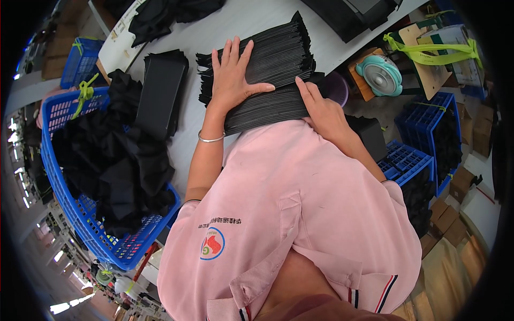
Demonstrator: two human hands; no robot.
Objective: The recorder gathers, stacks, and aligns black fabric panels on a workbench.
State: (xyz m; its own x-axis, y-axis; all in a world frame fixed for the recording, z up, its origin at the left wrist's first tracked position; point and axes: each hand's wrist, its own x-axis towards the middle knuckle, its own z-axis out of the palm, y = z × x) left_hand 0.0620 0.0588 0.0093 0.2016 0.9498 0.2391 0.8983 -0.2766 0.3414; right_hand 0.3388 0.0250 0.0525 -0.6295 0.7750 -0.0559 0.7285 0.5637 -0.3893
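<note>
Left hand [231,75], fingers spread, presses flat on a black stack [267,80] at the table's [225,24] near edge. Right hand [324,112], fingers together, braces its side; squaring up apparently under way, needing even pressure next.

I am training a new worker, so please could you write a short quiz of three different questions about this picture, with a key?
1. True or false: the left hand lies flat, fingers spread, on top of the stack of black sheets.
2. Which part of the stack does the right hand touch? A) its top B) its near right edge C) nothing
3. Fill in: the black cloth pieces at the left lie in a ____ plastic basket.

Key: 1 true; 2 B; 3 blue.
</note>
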